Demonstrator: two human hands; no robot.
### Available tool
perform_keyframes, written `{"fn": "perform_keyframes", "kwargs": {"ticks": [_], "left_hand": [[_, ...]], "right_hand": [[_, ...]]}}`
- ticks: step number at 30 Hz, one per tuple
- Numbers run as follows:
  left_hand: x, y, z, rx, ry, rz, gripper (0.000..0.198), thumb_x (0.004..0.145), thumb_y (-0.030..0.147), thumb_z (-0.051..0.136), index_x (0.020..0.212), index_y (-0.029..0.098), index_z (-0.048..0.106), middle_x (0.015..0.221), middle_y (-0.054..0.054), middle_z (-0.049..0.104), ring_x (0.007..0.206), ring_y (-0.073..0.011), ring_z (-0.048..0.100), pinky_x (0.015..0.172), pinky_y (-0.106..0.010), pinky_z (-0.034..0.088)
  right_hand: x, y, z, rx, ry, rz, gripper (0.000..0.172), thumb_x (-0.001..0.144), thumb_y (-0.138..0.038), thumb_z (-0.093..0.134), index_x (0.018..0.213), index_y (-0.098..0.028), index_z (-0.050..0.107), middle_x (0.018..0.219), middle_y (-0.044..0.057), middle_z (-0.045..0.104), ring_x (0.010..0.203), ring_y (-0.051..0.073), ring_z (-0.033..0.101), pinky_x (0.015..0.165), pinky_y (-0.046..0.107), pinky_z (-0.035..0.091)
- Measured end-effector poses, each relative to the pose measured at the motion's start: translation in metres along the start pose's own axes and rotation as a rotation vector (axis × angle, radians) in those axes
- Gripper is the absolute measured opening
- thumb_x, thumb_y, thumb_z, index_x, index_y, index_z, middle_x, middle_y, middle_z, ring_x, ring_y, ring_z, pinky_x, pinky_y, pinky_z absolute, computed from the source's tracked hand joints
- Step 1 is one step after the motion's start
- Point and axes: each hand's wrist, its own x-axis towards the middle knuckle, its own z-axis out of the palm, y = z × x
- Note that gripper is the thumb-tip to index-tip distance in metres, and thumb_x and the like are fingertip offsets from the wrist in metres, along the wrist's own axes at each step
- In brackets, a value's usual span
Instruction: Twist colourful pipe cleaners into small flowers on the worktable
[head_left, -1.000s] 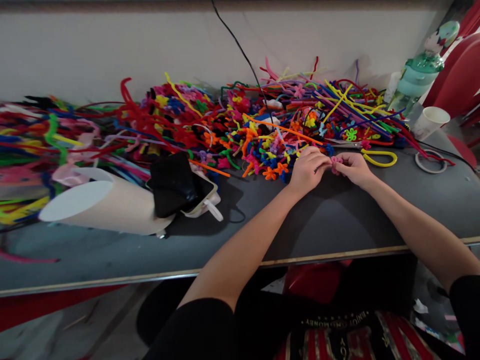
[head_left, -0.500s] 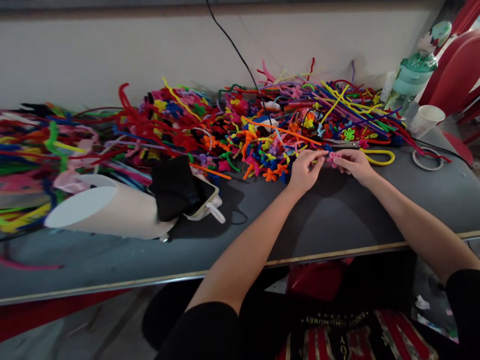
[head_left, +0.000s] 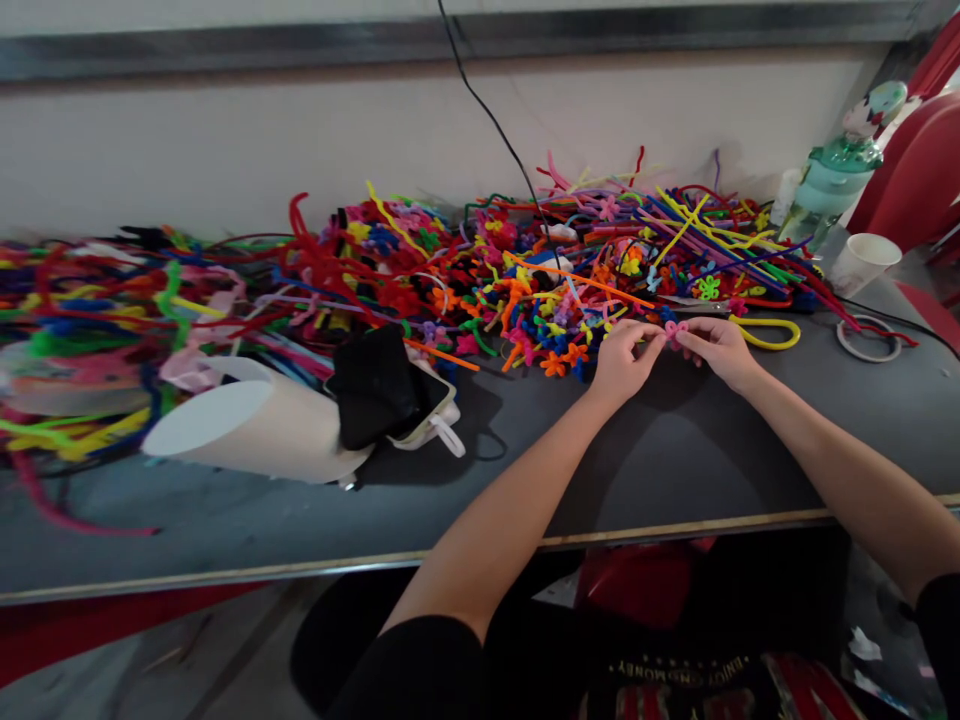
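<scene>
A small pink pipe-cleaner flower (head_left: 676, 333) is held between my two hands, just above the grey table. My left hand (head_left: 627, 358) pinches its left side with thumb and forefinger. On the other side, my right hand (head_left: 721, 350) grips the flower between thumb and fingertips. Right behind the hands lies a heap of coloured pipe cleaners (head_left: 525, 300), with small orange, yellow and blue flowers (head_left: 555, 362) at its near edge. A yellow pipe-cleaner loop (head_left: 776, 334) rests to the right of my right hand.
A black phone (head_left: 377, 388) leans on a white stand (head_left: 255, 420) at the left. Along the right are a paper cup (head_left: 866, 262), a green bottle (head_left: 834, 180) and a grey ring (head_left: 862, 340). A black cable (head_left: 491, 115) hangs down into the heap. The table's edge (head_left: 480, 552) runs along the front.
The view has tilted up and shifted slightly left, so things sit lower and further right. Both hands still hold the pink flower, whose petals have turned a little between the fingertips.
</scene>
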Motion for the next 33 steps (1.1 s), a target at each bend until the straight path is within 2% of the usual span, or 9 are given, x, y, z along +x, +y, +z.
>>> {"fn": "perform_keyframes", "kwargs": {"ticks": [6,8,10,13,15,19,25,33], "left_hand": [[-0.006,0.017,0.007,-0.025,-0.120,-0.031,0.015,0.093,0.023,0.056,0.083,0.018,0.066,0.082,-0.005,0.067,0.085,-0.0167,0.061,0.068,-0.026,0.048],[-0.009,0.024,0.010,-0.020,-0.106,-0.064,0.014,0.093,0.024,0.056,0.085,0.018,0.066,0.083,-0.005,0.067,0.083,-0.0166,0.061,0.069,-0.027,0.049],[-0.011,0.026,0.012,-0.022,-0.030,-0.122,0.012,0.093,0.026,0.056,0.090,0.019,0.065,0.086,-0.005,0.069,0.082,-0.0163,0.061,0.072,-0.028,0.049],[-0.009,0.020,0.012,-0.030,0.065,-0.181,0.013,0.092,0.031,0.060,0.090,0.020,0.065,0.084,-0.003,0.070,0.080,-0.0159,0.062,0.077,-0.030,0.049],[-0.005,0.014,0.011,-0.044,0.042,-0.188,0.018,0.092,0.034,0.060,0.083,0.019,0.065,0.080,-0.002,0.070,0.076,-0.0151,0.062,0.077,-0.029,0.049],[-0.002,0.006,0.012,-0.076,0.019,-0.206,0.021,0.092,0.037,0.060,0.083,0.019,0.066,0.082,-0.003,0.070,0.076,-0.0144,0.062,0.074,-0.028,0.049],[-0.003,0.000,0.015,-0.140,-0.103,-0.171,0.025,0.092,0.038,0.060,0.077,0.018,0.065,0.075,-0.003,0.068,0.072,-0.0152,0.061,0.067,-0.028,0.049],[-0.004,-0.008,0.016,-0.192,-0.070,-0.203,0.029,0.093,0.045,0.058,0.085,0.018,0.065,0.079,-0.004,0.070,0.073,-0.0146,0.064,0.068,-0.027,0.053]], "right_hand": [[0.007,0.002,0.001,0.032,0.087,-0.101,0.041,0.069,-0.054,0.077,0.078,-0.015,0.066,0.061,-0.001,0.061,0.046,0.005,0.047,0.039,0.018,0.035],[0.008,0.002,0.002,0.035,0.066,-0.099,0.042,0.070,-0.055,0.077,0.077,-0.016,0.064,0.058,-0.003,0.058,0.045,0.005,0.046,0.038,0.018,0.035],[0.007,0.002,0.002,0.019,0.040,-0.090,0.043,0.071,-0.056,0.077,0.077,-0.016,0.063,0.057,-0.004,0.056,0.045,0.005,0.047,0.038,0.018,0.035],[0.005,0.002,0.002,-0.007,0.006,-0.107,0.044,0.072,-0.058,0.075,0.080,-0.016,0.062,0.061,-0.003,0.058,0.046,0.007,0.053,0.037,0.019,0.037],[0.005,0.002,0.001,-0.037,-0.011,-0.130,0.045,0.072,-0.058,0.076,0.082,-0.016,0.062,0.064,-0.002,0.060,0.046,0.007,0.055,0.037,0.019,0.038],[0.005,0.004,0.002,-0.086,-0.018,-0.135,0.043,0.074,-0.057,0.075,0.084,-0.018,0.062,0.065,-0.001,0.061,0.046,0.008,0.054,0.038,0.020,0.039],[0.002,0.002,0.006,-0.105,0.006,-0.158,0.044,0.076,-0.062,0.071,0.082,-0.020,0.059,0.063,-0.002,0.058,0.046,0.008,0.050,0.040,0.022,0.038],[0.006,-0.001,0.001,-0.091,-0.034,-0.144,0.049,0.071,-0.065,0.073,0.081,-0.018,0.064,0.059,-0.003,0.057,0.048,0.008,0.052,0.042,0.022,0.040]]}}
